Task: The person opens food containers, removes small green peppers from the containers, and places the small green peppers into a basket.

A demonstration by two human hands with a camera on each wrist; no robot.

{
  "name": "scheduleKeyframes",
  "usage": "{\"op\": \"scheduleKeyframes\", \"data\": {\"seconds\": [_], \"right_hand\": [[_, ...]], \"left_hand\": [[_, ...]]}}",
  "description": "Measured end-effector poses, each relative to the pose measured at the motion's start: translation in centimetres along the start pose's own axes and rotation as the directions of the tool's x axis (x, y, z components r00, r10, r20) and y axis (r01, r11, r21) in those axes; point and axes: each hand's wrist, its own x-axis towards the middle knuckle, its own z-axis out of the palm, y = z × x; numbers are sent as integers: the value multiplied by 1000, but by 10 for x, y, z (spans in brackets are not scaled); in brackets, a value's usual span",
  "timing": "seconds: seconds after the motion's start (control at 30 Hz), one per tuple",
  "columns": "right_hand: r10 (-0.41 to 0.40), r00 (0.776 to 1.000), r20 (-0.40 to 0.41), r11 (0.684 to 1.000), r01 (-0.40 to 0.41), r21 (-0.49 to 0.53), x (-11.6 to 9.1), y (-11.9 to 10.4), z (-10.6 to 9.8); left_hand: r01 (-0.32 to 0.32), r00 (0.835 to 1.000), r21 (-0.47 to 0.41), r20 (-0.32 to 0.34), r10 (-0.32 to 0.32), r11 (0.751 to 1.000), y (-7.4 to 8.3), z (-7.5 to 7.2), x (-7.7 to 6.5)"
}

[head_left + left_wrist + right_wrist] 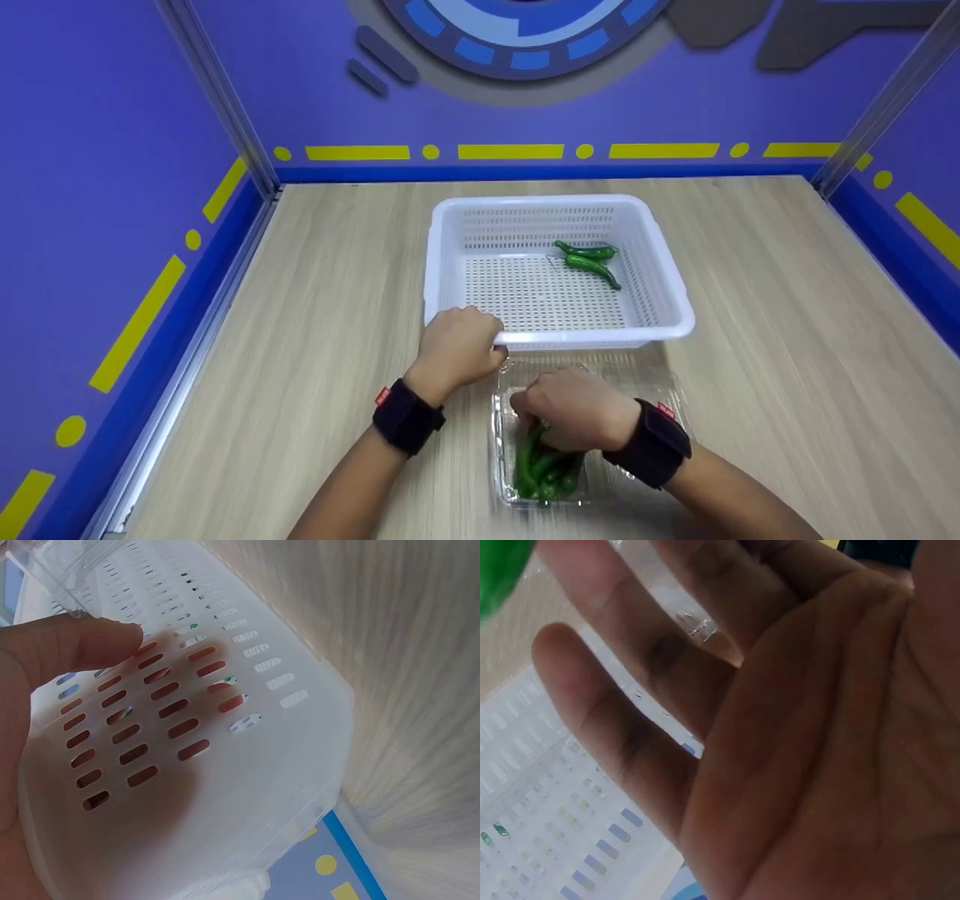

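Note:
My left hand point(461, 346) grips the near left rim of a white plastic basket point(581, 337). In the left wrist view its thumb point(112, 643) lies against the slotted wall, and the other fingers show through the plastic. My right hand point(574, 409) reaches down into a clear plastic box point(498, 457) in front of the basket. Its fingertips are at several green chili peppers point(536, 480) in the box; I cannot tell whether they pinch one. Two green peppers point(592, 268) lie inside the basket at the right. Part of a green pepper point(499, 574) shows near the right fingertips.
The box's clear lid point(645, 390) is folded open to the right, under the right wrist. Basket and box stand on a wood-grain table point(337, 262). Blue panels point(510, 127) with yellow marks rise at the back and both sides.

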Motion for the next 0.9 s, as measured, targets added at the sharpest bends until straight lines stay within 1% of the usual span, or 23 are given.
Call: {"op": "scheduleKeyframes", "data": {"seconds": [0.2, 0.37, 0.53, 0.77, 0.9], "right_hand": [[0, 1000, -5, 1000, 1, 25, 0, 0, -1], [-23, 999, 40, 998, 20, 63, 1, 0, 0], [-50, 995, 86, 998, 46, 41, 0, 0, -1], [-20, 996, 83, 999, 16, 52, 1, -1, -2], [-22, 998, 65, 998, 18, 62, 1, 0, -1]], "left_hand": [[-11, 1000, 20, -18, 11, 1000, -1, 1, 0], [-7, 1000, 15, -16, 8, 1000, -1, 2, 0], [-5, 1000, 14, -5, 5, 1000, -1, 2, -1], [-3, 1000, 10, -5, 3, 1000, -1, 1, -1], [-7, 1000, 12, -8, 7, 1000, -1, 0, 0]]}}
